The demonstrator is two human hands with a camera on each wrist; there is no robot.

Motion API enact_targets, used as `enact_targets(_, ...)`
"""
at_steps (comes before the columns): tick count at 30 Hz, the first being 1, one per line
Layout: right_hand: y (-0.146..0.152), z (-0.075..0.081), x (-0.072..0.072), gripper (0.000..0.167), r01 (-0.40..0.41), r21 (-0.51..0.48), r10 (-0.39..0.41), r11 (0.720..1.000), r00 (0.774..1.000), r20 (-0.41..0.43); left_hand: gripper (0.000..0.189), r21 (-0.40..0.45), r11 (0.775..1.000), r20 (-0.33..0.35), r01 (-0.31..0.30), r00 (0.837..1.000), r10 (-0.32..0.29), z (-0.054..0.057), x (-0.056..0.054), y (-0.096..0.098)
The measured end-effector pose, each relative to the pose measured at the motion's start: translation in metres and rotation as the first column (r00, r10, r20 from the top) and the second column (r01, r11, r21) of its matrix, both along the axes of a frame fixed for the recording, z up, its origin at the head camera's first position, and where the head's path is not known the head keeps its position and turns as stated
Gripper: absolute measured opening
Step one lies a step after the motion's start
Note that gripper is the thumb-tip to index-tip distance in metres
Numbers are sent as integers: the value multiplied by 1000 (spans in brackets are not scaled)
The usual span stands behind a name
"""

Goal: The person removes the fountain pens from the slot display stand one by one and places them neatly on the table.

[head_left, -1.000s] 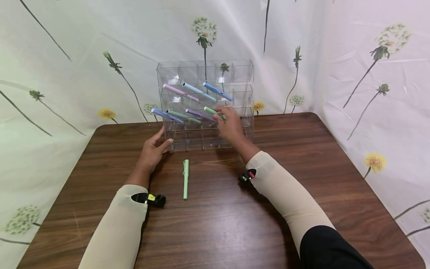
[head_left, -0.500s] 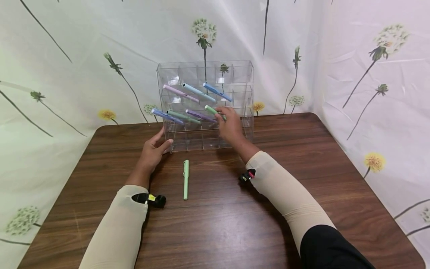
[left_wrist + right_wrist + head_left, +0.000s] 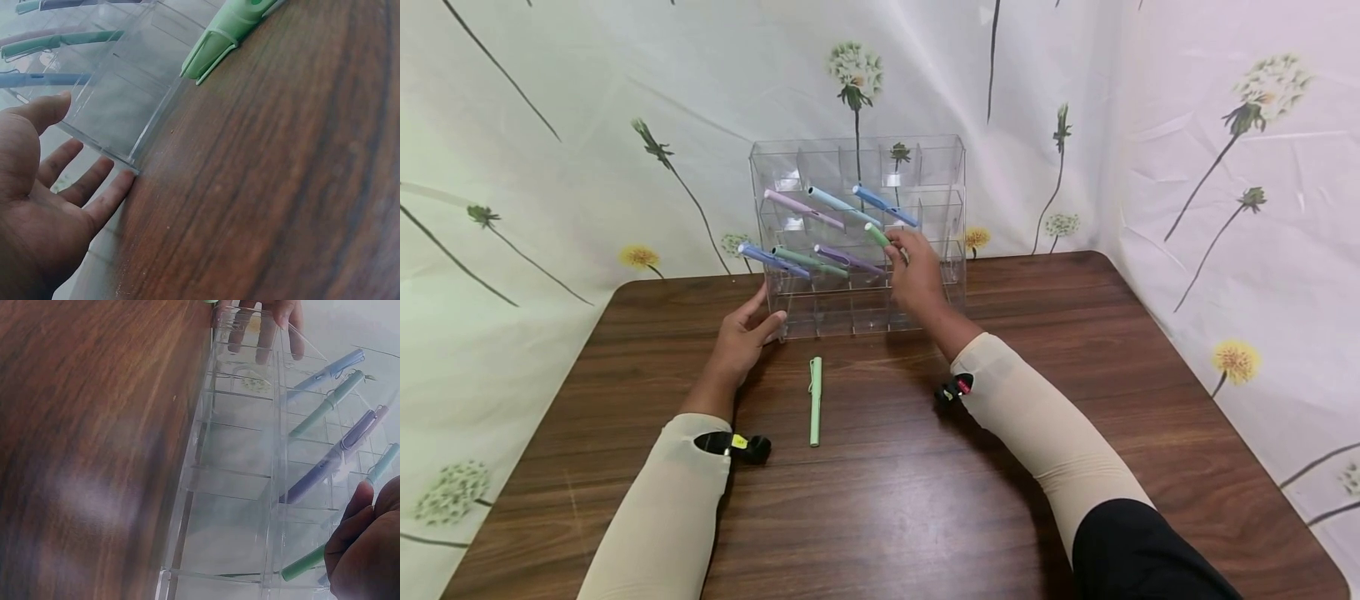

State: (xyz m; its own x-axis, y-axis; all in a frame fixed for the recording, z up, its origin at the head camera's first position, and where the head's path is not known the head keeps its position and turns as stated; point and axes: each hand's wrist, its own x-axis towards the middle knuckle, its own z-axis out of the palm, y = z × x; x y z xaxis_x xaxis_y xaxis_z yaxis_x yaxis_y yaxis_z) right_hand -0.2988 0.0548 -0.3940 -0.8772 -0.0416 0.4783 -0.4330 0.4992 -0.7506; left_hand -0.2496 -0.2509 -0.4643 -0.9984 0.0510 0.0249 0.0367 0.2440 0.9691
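A clear tiered pen rack [image 3: 865,321] stands at the back of the table. My right hand [image 3: 919,271] pinches a green pen [image 3: 877,235], lifted over the second-lowest tier; in the right wrist view the pen's lower part [image 3: 303,564] shows below the curled fingers, at a compartment's divider. My left hand [image 3: 739,340] steadies the rack's left side, fingers [image 3: 81,181] straight against its edge and thumb at the front. Left of the right hand lean a purple pen [image 3: 848,258], a teal pen [image 3: 808,260] and a blue pen [image 3: 772,257]. A light green pen [image 3: 815,402] lies on the table.
In the tier above lean a pink pen [image 3: 803,207], a light blue pen [image 3: 844,205] and a darker blue pen [image 3: 886,205]. A flower-print cloth [image 3: 700,100] hangs close behind the rack. The wooden table [image 3: 880,517] stretches in front of it.
My right hand has raised the green pen, its top end now higher and slightly farther right, tilted more steeply. The left hand and the rack have stayed in place.
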Motion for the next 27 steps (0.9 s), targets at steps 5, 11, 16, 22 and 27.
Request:
enact_targets(5, 1, 4, -1, 26, -16, -13, 15, 1000, 1000, -15, 71, 7, 1000, -5, -4, 1000, 4, 0, 0, -1)
enact_targets(11, 2, 8, -2, 27, -19, -13, 19, 1000, 1000, -2, 70, 12, 1000, -16, -2, 1000, 2, -1, 0, -1)
enact_targets(16, 3, 13, -3, 24, -27, -22, 26, 999, 999, -18, 70, 14, 1000, -15, 0, 1000, 0, -2, 0, -1)
enact_targets(22, 5, 19, -4, 24, -38, -11, 37, 999, 997, -67, 71, 0, 1000, -16, -3, 1000, 3, -2, 1, -1)
enact_targets(27, 7, 25, -1, 24, -56, -58, 53, 997, 997, -56, 71, -13, 1000, -8, -5, 1000, 5, -1, 2, 0)
